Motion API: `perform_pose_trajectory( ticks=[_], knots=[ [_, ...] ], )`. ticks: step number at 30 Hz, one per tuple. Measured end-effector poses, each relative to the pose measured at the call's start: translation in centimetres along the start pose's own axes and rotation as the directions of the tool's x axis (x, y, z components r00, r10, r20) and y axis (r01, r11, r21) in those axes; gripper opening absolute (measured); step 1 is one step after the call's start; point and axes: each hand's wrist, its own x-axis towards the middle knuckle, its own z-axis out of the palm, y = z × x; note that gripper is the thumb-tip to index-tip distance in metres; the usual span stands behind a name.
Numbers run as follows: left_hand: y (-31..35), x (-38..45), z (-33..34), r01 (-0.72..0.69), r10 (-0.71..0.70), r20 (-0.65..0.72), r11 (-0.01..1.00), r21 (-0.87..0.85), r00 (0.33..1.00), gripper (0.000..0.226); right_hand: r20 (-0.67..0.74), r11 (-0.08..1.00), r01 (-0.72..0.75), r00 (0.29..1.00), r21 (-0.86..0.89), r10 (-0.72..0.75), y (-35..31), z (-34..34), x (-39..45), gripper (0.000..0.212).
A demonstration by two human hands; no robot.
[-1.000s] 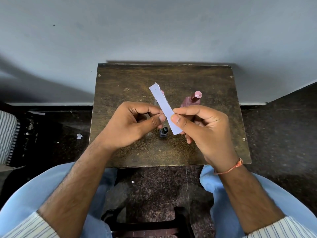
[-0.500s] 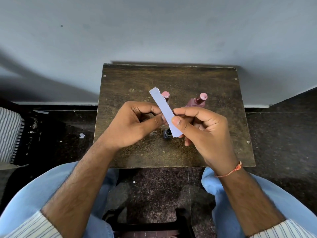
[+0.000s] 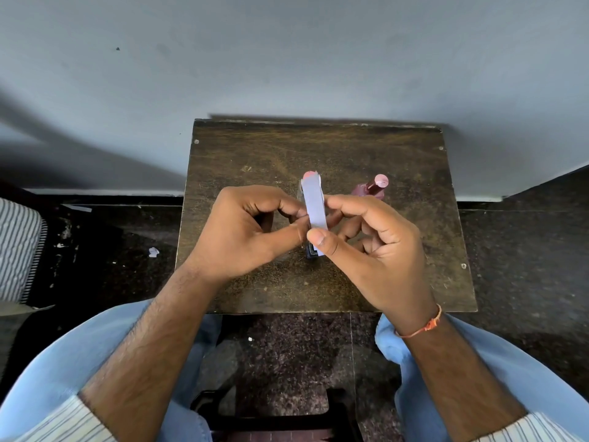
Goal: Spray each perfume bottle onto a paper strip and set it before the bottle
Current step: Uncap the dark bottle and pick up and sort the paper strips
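Note:
A white paper strip (image 3: 313, 207) stands nearly upright over the middle of the small wooden table (image 3: 255, 154). My left hand (image 3: 248, 231) pinches its left edge, and my right hand (image 3: 369, 247) pinches its lower end between thumb and fingers. Behind the strip peeks the pink cap of one perfume bottle (image 3: 308, 175). A second pink-capped perfume bottle (image 3: 373, 188) stands to the right, just beyond my right fingers. A small dark bottle (image 3: 310, 251) sits under my hands, mostly hidden.
The table stands against a grey wall (image 3: 287, 59). Dark speckled floor (image 3: 526, 250) surrounds it, with a paper scrap (image 3: 154, 251) lying to the left. My knees in blue trousers flank a black stool (image 3: 274, 416) below. Striped cloth (image 3: 16, 247) is at the far left edge.
The strip has turned from a leftward slant to nearly upright. Both hands stay pinched on it, and my right thumb has slid toward its lower end.

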Motion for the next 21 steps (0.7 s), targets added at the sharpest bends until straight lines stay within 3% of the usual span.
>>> perform_pose_trajectory(
  ticks=[4,13,21],
  knots=[
    [-0.1,0.0,-0.1,-0.037,0.039,-0.058,0.999,0.029,0.998,0.015,-0.042,1.000,0.010,0.999,0.021,-0.009,0.0,0.2,-0.1,0.040],
    [-0.1,-0.1,-0.1,-0.107,0.122,-0.109,0.985,0.133,0.987,0.007,-0.033,0.999,0.001,0.999,0.041,0.000,-0.9,0.5,-0.3,0.034],
    [0.0,0.0,0.0,-0.229,0.274,-0.082,0.907,0.353,0.958,0.011,-0.035,0.995,-0.083,0.996,0.049,0.085,-1.4,0.7,-0.2,0.022]
  ],
)
